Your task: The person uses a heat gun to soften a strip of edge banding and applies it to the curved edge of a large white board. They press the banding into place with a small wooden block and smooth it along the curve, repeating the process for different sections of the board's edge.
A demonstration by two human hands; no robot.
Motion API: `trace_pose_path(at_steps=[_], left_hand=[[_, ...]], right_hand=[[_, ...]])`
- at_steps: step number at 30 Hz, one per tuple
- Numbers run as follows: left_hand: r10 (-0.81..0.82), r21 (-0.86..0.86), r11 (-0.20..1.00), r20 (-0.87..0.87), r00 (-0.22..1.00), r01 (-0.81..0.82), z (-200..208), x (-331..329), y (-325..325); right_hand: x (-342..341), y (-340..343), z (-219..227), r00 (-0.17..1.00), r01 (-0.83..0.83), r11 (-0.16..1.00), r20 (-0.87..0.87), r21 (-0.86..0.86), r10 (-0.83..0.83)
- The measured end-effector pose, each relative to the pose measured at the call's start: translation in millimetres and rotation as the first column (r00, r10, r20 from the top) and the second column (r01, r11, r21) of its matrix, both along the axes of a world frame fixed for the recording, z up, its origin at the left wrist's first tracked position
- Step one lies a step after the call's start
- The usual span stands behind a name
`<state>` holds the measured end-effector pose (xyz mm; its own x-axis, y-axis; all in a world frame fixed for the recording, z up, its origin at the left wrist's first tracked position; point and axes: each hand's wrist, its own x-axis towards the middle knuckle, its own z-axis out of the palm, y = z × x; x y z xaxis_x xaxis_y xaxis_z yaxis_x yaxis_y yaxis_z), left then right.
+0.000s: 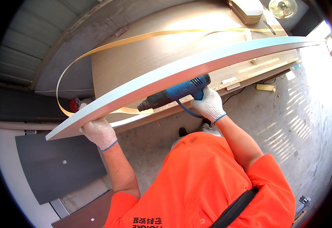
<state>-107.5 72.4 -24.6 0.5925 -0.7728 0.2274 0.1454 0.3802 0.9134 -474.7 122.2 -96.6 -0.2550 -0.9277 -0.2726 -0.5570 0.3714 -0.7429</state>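
Note:
A long, narrow white panel (154, 78) stretches from the lower left to the upper right above a workbench. My left hand (100, 133), in a white knit glove, grips the panel's lower edge near its left end; its fingertips are partly hidden. In my right hand (209, 106), gloved too, is a blue heat gun (181, 92), its dark nozzle pointing left just below the panel. A pale yellow edge-banding strip (109, 46) loops behind the panel, curls round its left end and comes back near the nozzle. Whether it touches the panel there I cannot tell.
The wooden workbench (135, 60) carries stacked curved boards (248, 11) and a knife-like tool (269, 27) at the far right. A fan (283, 8) stands beyond. A dark grey board (63, 167) lies at left, near a red object (74, 105). A cable trails beside the bench.

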Motion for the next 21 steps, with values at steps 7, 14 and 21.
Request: trace_pose_path(at_steps=[7,14,21], left_hand=[[0.006,0.024,1.0,-0.01,1.0,-0.005,-2,2,-1],[-0.018,-0.009,1.0,-0.015,1.0,0.018,-1,2,-2],[0.001,-0.023,1.0,-0.024,1.0,-0.002,-3,5,-3]], right_hand=[[15,-2,37,0.989,0.057,0.993,0.144,-0.107,-0.042],[3,-7,5,0.998,0.017,0.998,-0.051,-0.067,-0.02],[-8,-4,-61,0.976,-0.02,1.0,-0.217,0.004,0.021]])
